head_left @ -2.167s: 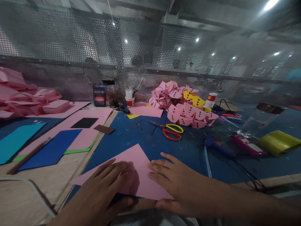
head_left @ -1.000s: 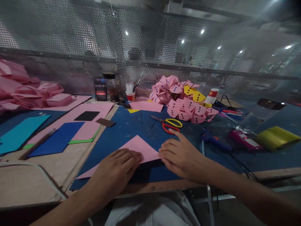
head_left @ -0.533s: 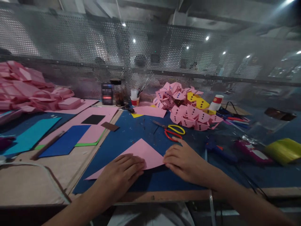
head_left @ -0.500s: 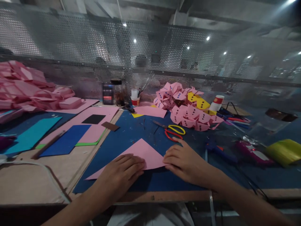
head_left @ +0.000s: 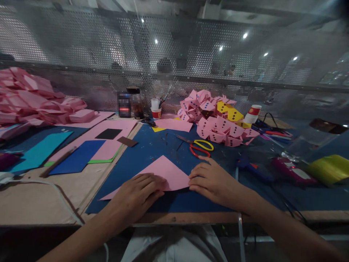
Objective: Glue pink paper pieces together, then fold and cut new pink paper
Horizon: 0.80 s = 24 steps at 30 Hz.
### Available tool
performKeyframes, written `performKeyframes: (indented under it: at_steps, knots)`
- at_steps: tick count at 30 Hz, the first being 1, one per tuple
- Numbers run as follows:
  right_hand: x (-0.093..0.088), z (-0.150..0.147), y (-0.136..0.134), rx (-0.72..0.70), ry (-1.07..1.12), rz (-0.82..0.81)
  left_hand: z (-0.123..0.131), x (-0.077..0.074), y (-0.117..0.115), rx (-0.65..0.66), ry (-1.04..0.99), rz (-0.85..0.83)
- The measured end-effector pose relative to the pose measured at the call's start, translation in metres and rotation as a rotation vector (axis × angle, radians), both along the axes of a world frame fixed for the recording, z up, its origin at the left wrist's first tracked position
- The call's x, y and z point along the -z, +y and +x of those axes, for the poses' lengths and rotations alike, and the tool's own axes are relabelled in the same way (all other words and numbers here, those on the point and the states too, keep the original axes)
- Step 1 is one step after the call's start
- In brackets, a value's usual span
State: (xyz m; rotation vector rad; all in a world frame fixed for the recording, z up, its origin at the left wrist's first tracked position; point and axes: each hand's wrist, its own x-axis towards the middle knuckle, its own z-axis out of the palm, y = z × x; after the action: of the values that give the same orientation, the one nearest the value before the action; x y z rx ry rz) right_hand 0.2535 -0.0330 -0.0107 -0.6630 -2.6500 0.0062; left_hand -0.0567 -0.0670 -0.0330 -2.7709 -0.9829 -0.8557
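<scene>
A pink paper sheet (head_left: 166, 171), folded into a triangle, lies on the blue mat (head_left: 185, 203) with its peak pointing away from me. My left hand (head_left: 144, 187) presses over its near edge, fingers together and bent on the paper, thumb partly hidden. At the right corner, my right hand (head_left: 209, 180) is closed with its fingertips on the paper; the index finger is raised. Just beyond that hand lie scissors (head_left: 200, 147) with one red and one yellow handle, their blades pointing up and left.
Several dotted pink paper pieces (head_left: 218, 127) are heaped at the back. A larger pink pile (head_left: 27, 96) stands far left, near coloured sheets (head_left: 79, 156). To the right are a blue glue gun (head_left: 253, 169), a magenta device (head_left: 293, 170) and a clear container (head_left: 313, 140).
The whole view has shifted slightly as the camera tilted. Both hands stay on the pink paper in nearly the same places, and the fold looks unchanged.
</scene>
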Motion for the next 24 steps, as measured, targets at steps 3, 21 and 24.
performKeyframes:
  at_steps: [3, 21, 24]
  knots:
    - [-0.001, -0.002, -0.002, -0.041, -0.003, -0.041, 0.000, -0.001, 0.001, 0.007, 0.007, 0.008]
    - [-0.010, -0.002, -0.001, -0.030, -0.062, -0.099, 0.000, 0.002, 0.000, -0.038, -0.043, -0.116]
    - [-0.012, -0.008, -0.003, -0.062, -0.065, -0.117, 0.005, 0.003, 0.000, -0.082, -0.048, -0.131]
